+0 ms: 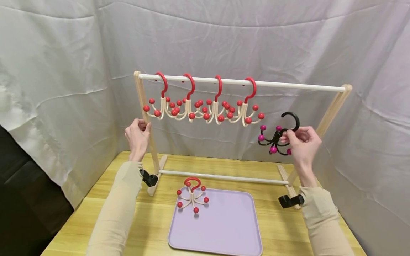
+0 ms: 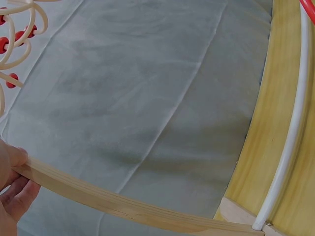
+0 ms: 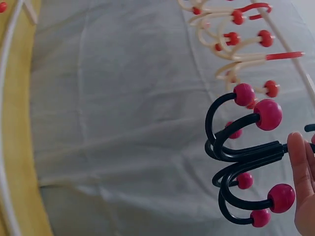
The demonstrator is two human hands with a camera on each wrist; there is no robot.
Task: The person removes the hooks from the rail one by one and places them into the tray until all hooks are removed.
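My right hand (image 1: 302, 144) pinches a black multi-arm hanger (image 1: 276, 138) with magenta ball tips near the base of its hook. In the right wrist view the same black hanger (image 3: 251, 152) hangs tilted sideways off my fingertips (image 3: 297, 147), below the rack's top bar and apart from it. My left hand (image 1: 138, 137) grips the left wooden post (image 1: 152, 142) of the rack between thumb and fingers. Several cream hangers with red hooks and red balls, such as the rightmost red-hooked hanger (image 1: 245, 106), hang along the left part of the white top bar (image 1: 301, 86).
A lilac tray (image 1: 224, 224) lies on the wooden table (image 1: 147, 220) in front of the rack. One more cream-and-red hanger (image 1: 192, 197) rests at its far left corner. A white lower bar (image 1: 224, 176) joins the rack's feet. Grey curtains (image 1: 205, 42) stand behind and beside.
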